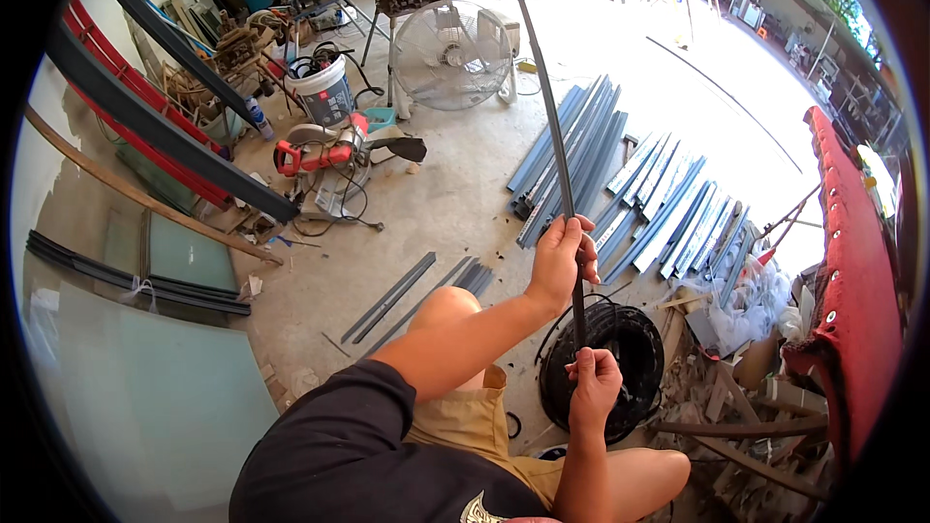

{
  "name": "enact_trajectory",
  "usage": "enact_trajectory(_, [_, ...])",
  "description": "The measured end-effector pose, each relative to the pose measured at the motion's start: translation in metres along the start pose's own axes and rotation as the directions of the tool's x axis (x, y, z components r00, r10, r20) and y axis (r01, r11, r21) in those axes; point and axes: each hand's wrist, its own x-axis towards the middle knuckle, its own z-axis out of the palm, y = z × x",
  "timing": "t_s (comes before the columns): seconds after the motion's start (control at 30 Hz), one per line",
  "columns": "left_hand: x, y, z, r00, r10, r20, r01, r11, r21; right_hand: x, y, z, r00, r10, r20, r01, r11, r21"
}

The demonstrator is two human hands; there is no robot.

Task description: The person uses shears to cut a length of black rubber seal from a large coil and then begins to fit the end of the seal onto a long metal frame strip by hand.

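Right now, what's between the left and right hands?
Just a stretch of dark strip, running from the left hand to the right hand; the head view shows it.

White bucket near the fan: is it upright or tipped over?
Upright: the white bucket stands mouth up, with black cables protruding.

1 long dark grey bar (556,131) | slim | held up, far end leftward

- Brightly daylit from the open yard (741,63) at upper right.
- Blown out to near-white there.
- Softly shaded over the concrete floor (450,196) indoors.
- Reasonably sharp around the left hand (557,266).
- Bowed along the red panel (854,276), black at the rim.
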Motion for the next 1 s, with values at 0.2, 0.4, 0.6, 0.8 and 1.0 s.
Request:
enact_trajectory(0.2, [-0.003,-0.007,0.006,0.998,-0.014,0.062,0.011,0.999,0.044,0.006,0.002,0.002,0.998,0.069,0.009,-0.07,0.995,0.069])
enact_trajectory(0.4, [-0.004,-0.006,0.002,0.999,-0.037,0.026,0.035,0.998,0.053,0.003,-0.002,0.007,0.997,0.048,0.058,-0.051,0.998,0.043])
enact_trajectory(0.6, [-0.001,-0.01,-0.002,0.997,-0.079,0.014,0.078,0.997,0.025,0.007,-0.002,0.005,0.995,0.079,0.061,-0.082,0.995,0.053])
enact_trajectory(0.8, [0.002,-0.002,0.001,0.998,-0.051,-0.021,0.052,0.999,0.013,0.0,0.012,-0.009,0.998,0.065,0.013,-0.065,0.998,-0.004])
enact_trajectory(1.0, [0.003,-0.012,0.0,1.0,0.01,0.002,-0.01,0.998,0.067,0.002,0.003,-0.004,0.999,0.049,0.021,-0.048,0.999,-0.019])
